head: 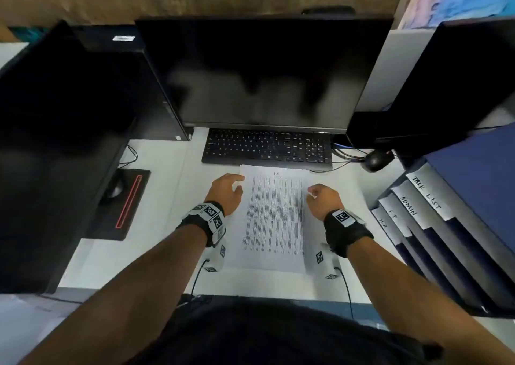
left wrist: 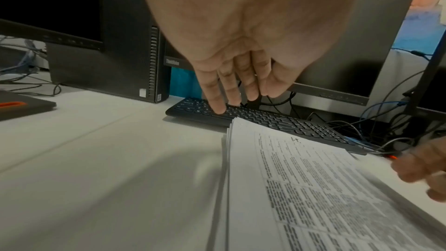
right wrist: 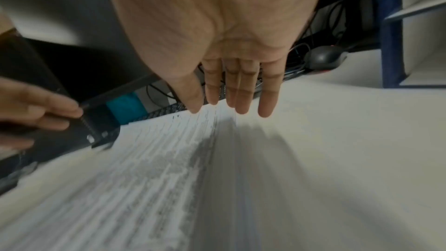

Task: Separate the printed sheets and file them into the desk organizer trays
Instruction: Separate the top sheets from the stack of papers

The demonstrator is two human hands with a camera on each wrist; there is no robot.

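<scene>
A stack of printed sheets (head: 274,217) lies on the white desk in front of the keyboard; its layered left edge shows in the left wrist view (left wrist: 313,188). My left hand (head: 235,184) hovers at the stack's upper left edge, fingers straight (left wrist: 239,98) and holding nothing. My right hand (head: 313,193) is at the stack's right edge, fingers extended just above the paper (right wrist: 229,106), empty too. The blue desk organizer (head: 434,225) stands at the right, with tiered trays labelled TASK LIST, ADMIN, IT and one more. Whether either hand touches the paper is unclear.
A black keyboard (head: 267,148) sits just behind the stack, under a dark monitor (head: 262,71). A mouse (head: 376,160) and tangled cables lie at back right. A second monitor, a computer tower and a mouse pad (head: 122,203) fill the left side.
</scene>
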